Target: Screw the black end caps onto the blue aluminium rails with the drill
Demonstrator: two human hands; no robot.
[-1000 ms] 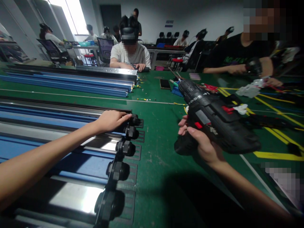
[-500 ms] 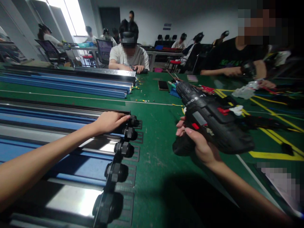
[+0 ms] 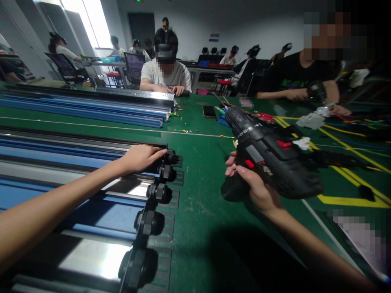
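Long blue and silver metal profiles (image 3: 100, 211) lie side by side at the left, with black end fittings (image 3: 157, 192) along their right ends. My left hand (image 3: 139, 158) rests palm down on the far profiles, its fingers reaching the farthest fitting; the fingertips are partly hidden, so its grip is unclear. To the right, my right hand (image 3: 259, 185) is wrapped round the handle of a black power drill (image 3: 269, 150) with red switches. The drill is held above the table, its chuck pointing away and to the left.
On the green table (image 3: 198, 175) are more blue profiles (image 3: 122, 112) at the back left, a phone (image 3: 209, 111), wires (image 3: 265, 117) and yellow tape lines (image 3: 351, 179). A person in white (image 3: 166, 77) sits opposite; another in black (image 3: 293, 75) is at the right.
The drill and my right hand have shifted very slightly to the left. My left hand stays in place on the profiles.
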